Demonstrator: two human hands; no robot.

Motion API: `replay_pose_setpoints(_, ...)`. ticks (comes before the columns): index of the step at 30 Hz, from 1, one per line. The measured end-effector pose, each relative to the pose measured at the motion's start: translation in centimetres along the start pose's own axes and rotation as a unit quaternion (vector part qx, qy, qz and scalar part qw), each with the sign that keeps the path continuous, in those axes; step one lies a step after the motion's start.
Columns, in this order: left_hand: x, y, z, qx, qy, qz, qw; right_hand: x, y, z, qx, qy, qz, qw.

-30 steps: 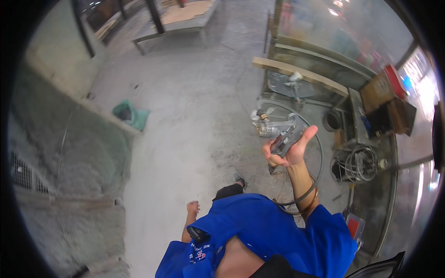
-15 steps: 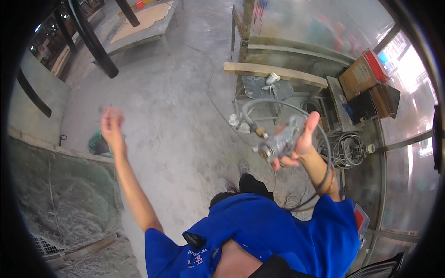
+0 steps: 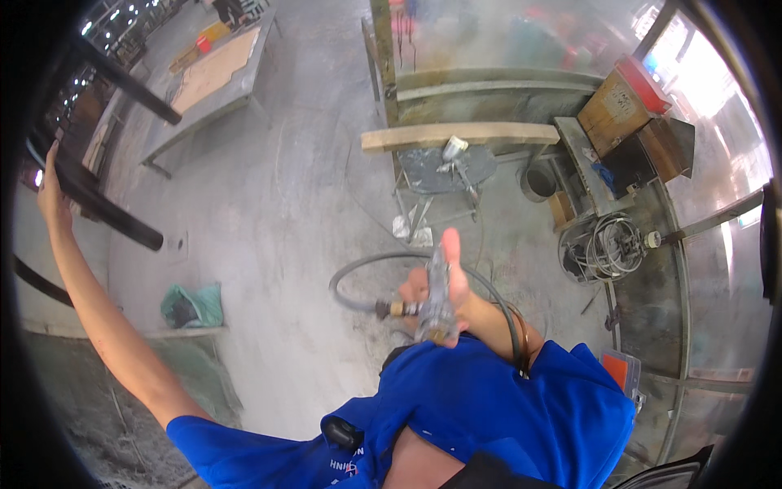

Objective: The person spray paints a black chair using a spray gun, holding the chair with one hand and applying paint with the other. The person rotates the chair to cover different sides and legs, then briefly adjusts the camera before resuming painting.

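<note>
My right hand (image 3: 461, 287) is closed around a grey metal spray gun (image 3: 438, 303), low in front of my blue shirt, with the thumb pointing up. A brass fitting (image 3: 397, 309) joins the gun to a grey hose (image 3: 352, 268), which loops over and back past my right forearm. My left hand (image 3: 50, 189) reaches far out to the left, against a black round bar (image 3: 122, 216). Its fingers look stretched out along the bar rather than wrapped round it; the far side of the hand is hidden.
Ahead, a small stool (image 3: 415, 169) bears another spray gun with a cup (image 3: 454, 150), below a wooden beam (image 3: 456, 135). At right are a cardboard box (image 3: 612, 108) and a coiled hose (image 3: 617, 248). A green bag (image 3: 195, 305) lies left; a long table (image 3: 195, 126) stands farther back.
My left hand has swung outward to the left, up to the black bar. The right hand has drawn the spray gun leftward and closer to my body. The whole view has shifted.
</note>
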State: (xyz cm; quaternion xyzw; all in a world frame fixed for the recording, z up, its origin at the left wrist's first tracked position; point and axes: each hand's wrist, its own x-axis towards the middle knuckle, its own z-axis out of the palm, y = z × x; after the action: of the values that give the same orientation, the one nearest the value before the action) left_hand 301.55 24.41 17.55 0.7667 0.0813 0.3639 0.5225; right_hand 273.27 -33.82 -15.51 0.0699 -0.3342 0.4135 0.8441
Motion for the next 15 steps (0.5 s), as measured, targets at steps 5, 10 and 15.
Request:
replay_pose_setpoints(5,0.3,0.4,3.1,0.000,0.109,0.058,0.992,-0.9,-2.0,-1.0,0.056,0.067,-0.011,0.996)
replay_pose_setpoints(10,-3.8,0.3,5.4,0.058,0.184,0.078,0.978,-1.6,-5.3,-3.0,0.014,-0.051,0.039,0.998)
replay_pose_setpoints(15,-5.6,0.5,5.4,0.123,0.225,0.057,0.965,-2.8,-7.3,-2.5,0.053,-0.012,0.062,0.997)
